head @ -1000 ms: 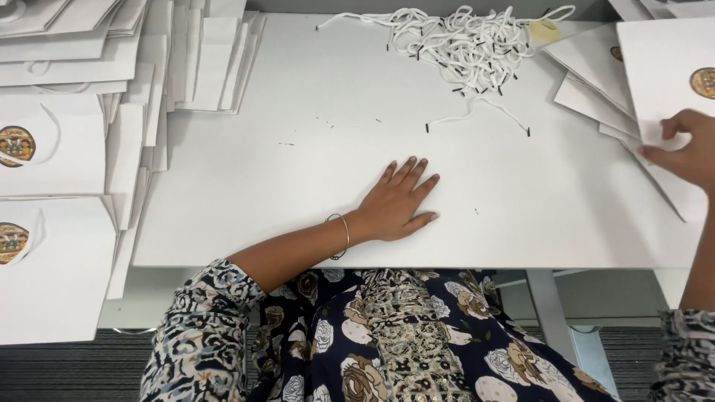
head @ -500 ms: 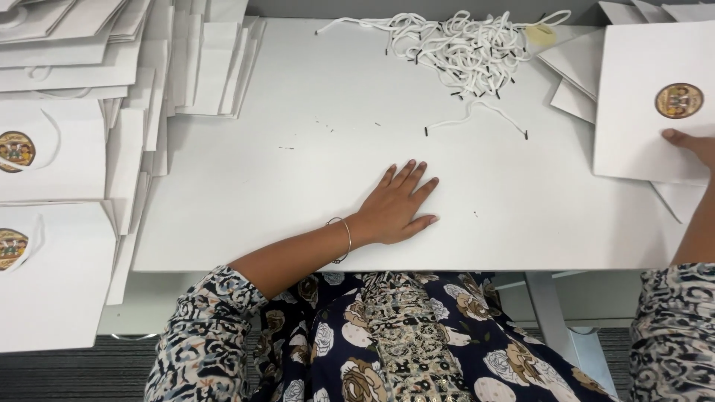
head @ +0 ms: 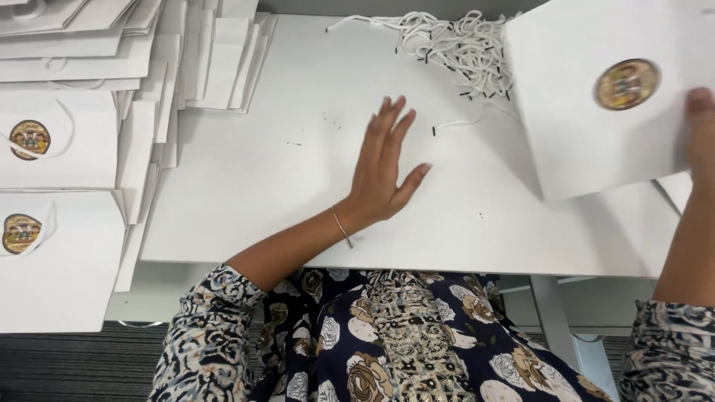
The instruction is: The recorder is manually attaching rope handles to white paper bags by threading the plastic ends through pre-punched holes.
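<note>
Since the earlier frame, the right hand point(head: 700, 138) had carried the white paper bag point(head: 596, 112) leftward over the bench point(head: 283, 186), its grip closed on the bag's edge. The left hand point(head: 383, 167) lifted open, fingers spread, near the cord pile point(head: 454, 48).

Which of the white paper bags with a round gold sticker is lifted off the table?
The white bag at top right, gripped by the right hand. It is tilted above the table, while the two stickered bags on the left lie flat in piles.
</note>
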